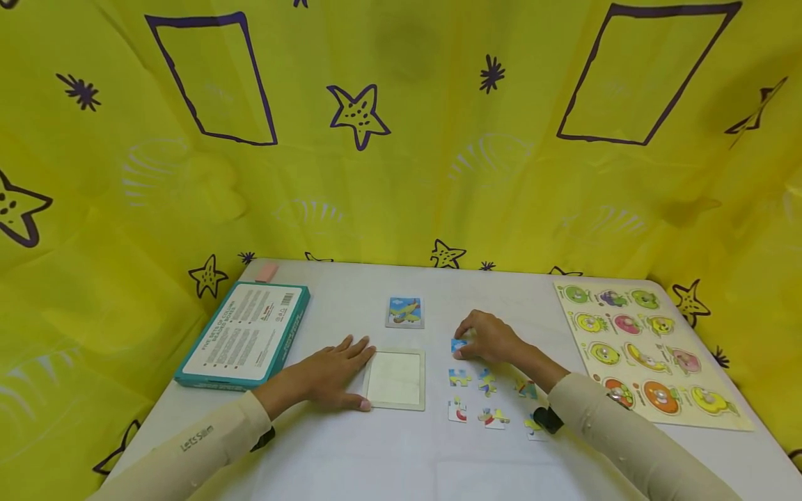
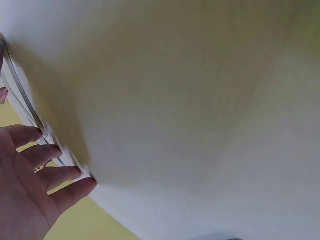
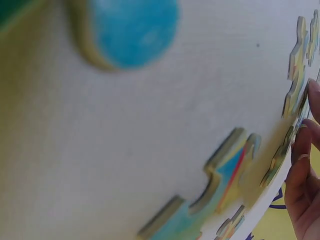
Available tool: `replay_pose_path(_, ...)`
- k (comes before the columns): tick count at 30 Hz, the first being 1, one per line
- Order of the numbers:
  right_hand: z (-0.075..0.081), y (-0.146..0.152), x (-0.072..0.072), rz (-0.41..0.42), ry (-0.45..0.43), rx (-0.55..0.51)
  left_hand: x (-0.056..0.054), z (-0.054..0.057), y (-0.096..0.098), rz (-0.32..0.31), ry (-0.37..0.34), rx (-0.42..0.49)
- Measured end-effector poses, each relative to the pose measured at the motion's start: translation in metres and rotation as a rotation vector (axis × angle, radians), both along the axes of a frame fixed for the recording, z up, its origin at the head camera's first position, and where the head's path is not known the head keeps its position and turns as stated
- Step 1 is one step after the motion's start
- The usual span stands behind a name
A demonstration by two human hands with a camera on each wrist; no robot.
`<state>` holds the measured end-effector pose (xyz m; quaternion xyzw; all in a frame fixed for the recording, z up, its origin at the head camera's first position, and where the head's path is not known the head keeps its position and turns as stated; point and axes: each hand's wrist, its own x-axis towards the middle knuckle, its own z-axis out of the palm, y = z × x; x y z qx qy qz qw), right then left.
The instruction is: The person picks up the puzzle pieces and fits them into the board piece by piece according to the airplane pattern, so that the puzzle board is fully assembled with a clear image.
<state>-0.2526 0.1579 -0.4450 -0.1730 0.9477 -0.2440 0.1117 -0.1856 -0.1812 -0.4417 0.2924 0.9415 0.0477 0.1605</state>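
Observation:
Spread flat, the left hand rests on the table with its fingertips and thumb at the left edge of a square wooden puzzle frame. Nothing lies inside that frame. In the left wrist view its fingers are extended. A blue jigsaw piece is pinched between the thumb and forefinger of the right hand, low over the table. Below that hand lie several loose jigsaw pieces, among them a yellow-and-blue piece and a red-and-white piece. Behind the frame is a small airplane picture.
A teal-edged box lies at the left, with a pink block behind it. At the right is a wooden fruit-and-vegetable peg board. A yellow patterned curtain hangs along the back and sides of the white table.

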Motion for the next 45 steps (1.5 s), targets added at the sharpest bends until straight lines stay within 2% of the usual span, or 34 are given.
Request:
replay_pose_path(11, 0.002, -0.003, 0.001, 0.042, -0.037, 0.001, 0.002, 0.002, 0.001, 0.015, -0.013, 0.01)
replay_pose_path(22, -0.001, -0.001, -0.001, 0.094, -0.022, -0.04, 0.002, -0.002, 0.0, 0.036, -0.033, 0.015)
replay_pose_path(35, 0.004, -0.002, 0.004, 0.235, -0.018, -0.146, 0.002, -0.003, -0.001, 0.035, -0.061, 0.03)
replay_pose_path(45, 0.01, -0.002, 0.007, 0.265, -0.072, -0.269, 0.002, -0.001, 0.0, 0.048, -0.061, 0.029)
